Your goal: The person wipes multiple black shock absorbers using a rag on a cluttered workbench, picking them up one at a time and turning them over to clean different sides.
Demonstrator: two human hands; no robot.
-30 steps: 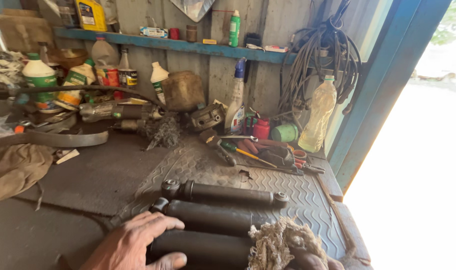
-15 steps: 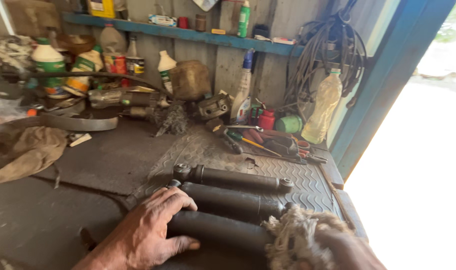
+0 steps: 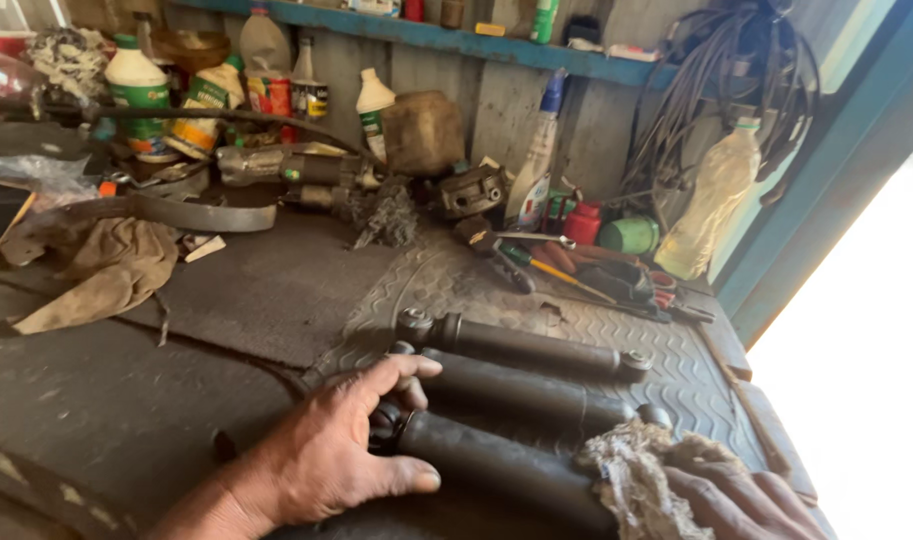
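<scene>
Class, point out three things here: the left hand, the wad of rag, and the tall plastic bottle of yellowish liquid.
left hand point(image 3: 331, 455), head view, back of the hand.
wad of rag point(image 3: 631, 475), head view, its middle.
plastic bottle point(image 3: 711, 205), head view, its body.
</scene>
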